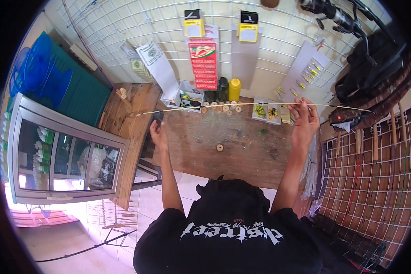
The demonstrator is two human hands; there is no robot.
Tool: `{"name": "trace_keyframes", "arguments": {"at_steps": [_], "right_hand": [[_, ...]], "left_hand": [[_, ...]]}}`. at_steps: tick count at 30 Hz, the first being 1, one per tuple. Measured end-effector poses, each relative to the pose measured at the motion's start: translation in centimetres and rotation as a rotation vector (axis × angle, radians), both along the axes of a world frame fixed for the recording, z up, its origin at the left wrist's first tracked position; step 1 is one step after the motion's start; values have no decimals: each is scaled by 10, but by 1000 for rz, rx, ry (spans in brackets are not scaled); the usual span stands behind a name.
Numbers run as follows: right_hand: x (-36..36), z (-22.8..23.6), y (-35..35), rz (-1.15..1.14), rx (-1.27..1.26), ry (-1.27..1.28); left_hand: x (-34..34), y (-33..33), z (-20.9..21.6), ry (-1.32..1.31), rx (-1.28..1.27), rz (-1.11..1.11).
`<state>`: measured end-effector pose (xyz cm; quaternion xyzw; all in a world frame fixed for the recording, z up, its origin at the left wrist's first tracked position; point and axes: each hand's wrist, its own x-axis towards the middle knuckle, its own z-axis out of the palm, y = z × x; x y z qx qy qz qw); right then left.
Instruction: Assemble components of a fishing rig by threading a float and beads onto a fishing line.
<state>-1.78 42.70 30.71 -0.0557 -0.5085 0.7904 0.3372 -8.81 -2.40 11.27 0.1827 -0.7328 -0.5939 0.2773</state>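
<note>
One rod, right hand pinching, left hand unclenched

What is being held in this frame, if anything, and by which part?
A thin pale rod: the right hand holds it right of its middle. The left hand is near its left end; whether it grips anything cannot be told.

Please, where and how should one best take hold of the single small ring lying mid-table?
Probably from above, pinching opposite sides of its outer rim: the small ring seems to lie flat, hole upward, apart from the other rings, so its edge looks reachable all round.
</note>
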Motion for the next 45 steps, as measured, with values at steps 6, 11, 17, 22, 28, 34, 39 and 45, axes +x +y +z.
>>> {"name": "trace_keyframes", "arguments": {"at_steps": [6,11,17,22,28,34,39,45], "right_hand": [[-4,4,-5,-76,-9,11],[-11,3,-15,-158,-7,6],[-10,11,-17,-182,-32,17],[-11,13,-17,-194,-29,26],[-16,15,-23,-193,-19,19],[-13,15,-20,-193,12,20],[-14,17,-18,-189,27,17],[-15,19,-15,-181,48,1]], "left_hand": [[-36,11,10,-221,629,-309],[-39,-45,-7,-77,969,-596],[-29,-46,-23,-31,1051,-423],[-27,-64,-45,-14,1074,-326],[-26,-73,-68,-80,924,-196],[-22,-64,-76,-245,782,-139],[-20,-62,-81,-312,695,-60],[-16,-61,-89,-314,633,-3]]}}
